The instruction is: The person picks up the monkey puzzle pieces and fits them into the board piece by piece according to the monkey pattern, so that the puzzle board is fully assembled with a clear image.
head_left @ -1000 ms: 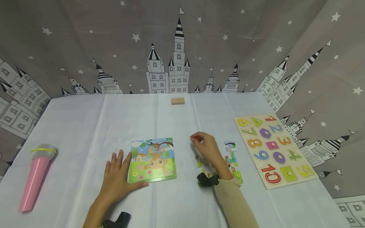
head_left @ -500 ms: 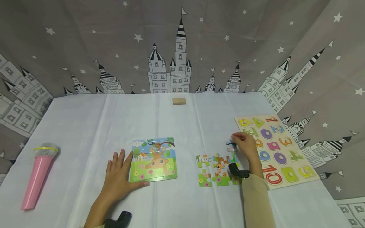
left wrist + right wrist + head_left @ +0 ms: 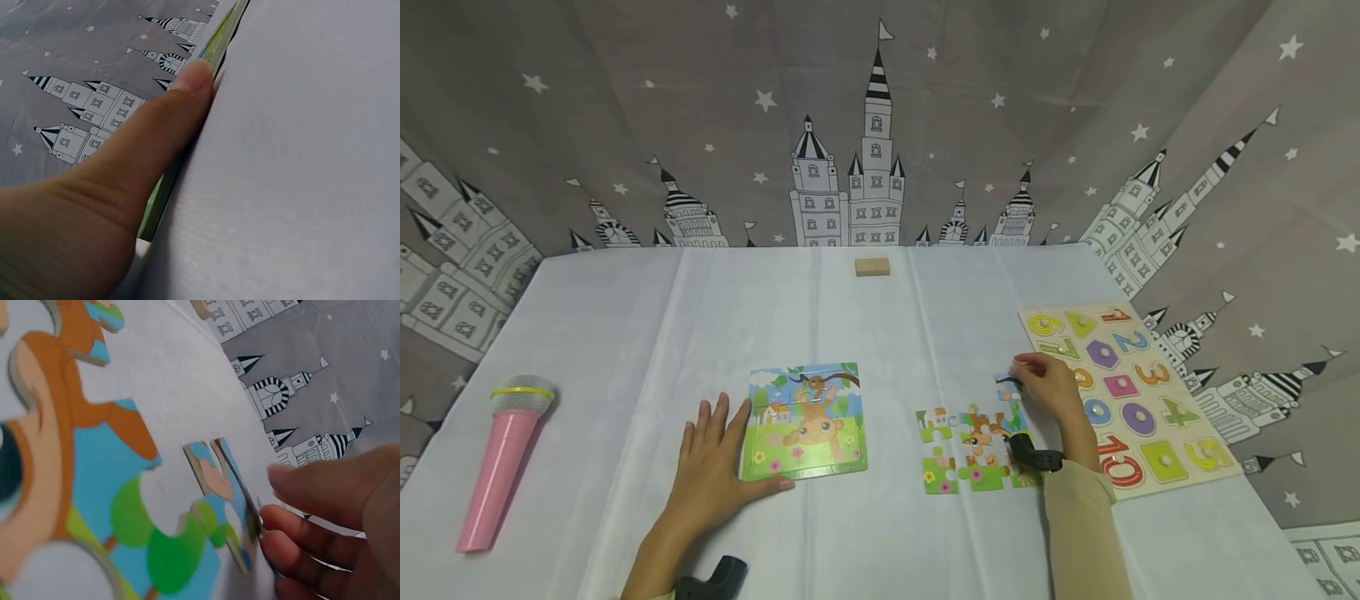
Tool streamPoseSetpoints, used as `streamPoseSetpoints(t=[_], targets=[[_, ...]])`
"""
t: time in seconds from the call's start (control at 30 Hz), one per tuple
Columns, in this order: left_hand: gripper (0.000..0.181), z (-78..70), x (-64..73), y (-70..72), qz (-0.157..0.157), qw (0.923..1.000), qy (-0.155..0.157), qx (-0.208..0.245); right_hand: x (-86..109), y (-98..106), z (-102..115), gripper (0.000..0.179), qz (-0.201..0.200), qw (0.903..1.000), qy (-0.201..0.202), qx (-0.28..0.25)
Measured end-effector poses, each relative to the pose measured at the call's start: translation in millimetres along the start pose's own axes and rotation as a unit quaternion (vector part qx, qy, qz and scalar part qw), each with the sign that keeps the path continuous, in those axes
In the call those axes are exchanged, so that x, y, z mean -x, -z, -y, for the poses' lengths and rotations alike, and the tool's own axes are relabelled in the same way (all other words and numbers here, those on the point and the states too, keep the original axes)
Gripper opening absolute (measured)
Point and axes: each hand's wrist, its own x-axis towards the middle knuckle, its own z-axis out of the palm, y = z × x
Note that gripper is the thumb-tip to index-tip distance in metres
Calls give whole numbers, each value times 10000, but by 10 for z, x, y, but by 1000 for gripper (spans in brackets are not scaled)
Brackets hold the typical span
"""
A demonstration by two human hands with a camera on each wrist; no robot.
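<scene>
In the head view, my left hand (image 3: 703, 471) lies spread on the cloth, framing the lower left corner of a monkey puzzle board (image 3: 808, 454). Its thumb (image 3: 194, 78) touches the board's near edge in the left wrist view. Several pieces fit along the board's top. To the right, my right hand (image 3: 1051, 392) is at the far corner of the loose pieces (image 3: 985, 477). Its loosely bent fingertips touch the edge of a puzzle piece (image 3: 215, 478) with a blue ground and dark branch, which lies on the cloth; the thumb stands apart from it.
A wooden number-and-shape puzzle board (image 3: 1150, 450) lies just right of my right forearm. At the far left is a pink toy microphone (image 3: 501, 467). A small wooden block (image 3: 872, 267) sits near the table's back edge, before a castle-print curtain (image 3: 962, 100).
My right hand has moved right, from between the monkey board and the loose pieces to the branch piece, uncovering pieces at the left of the group. The left hand stays by the board.
</scene>
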Motion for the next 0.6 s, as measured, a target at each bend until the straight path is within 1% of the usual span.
streamPoseSetpoints(t=[0.1, 0.23, 0.37, 0.47, 0.6], targets=[[116, 2, -3, -3, 13, 10000, 15, -15, 22, 40, -5, 39, 384, 9988, 290, -19], [116, -2, -4, -2, 32, 10000, 26, -17, 51, 86, -14, 49, 891, 9944, 571, -49], [116, -3, 2, 7, 21, 10000, 16, -16, 78, 105, 0, 55, 1236, 9886, 864, -25], [116, -3, 3, 10, 22, 10000, 16, -26, 110, 107, 11, 59, 1304, 9869, 952, 22], [116, -2, 3, 9, 24, 10000, 11, -25, 145, 95, 24, 57, 1163, 9888, 927, 81]])
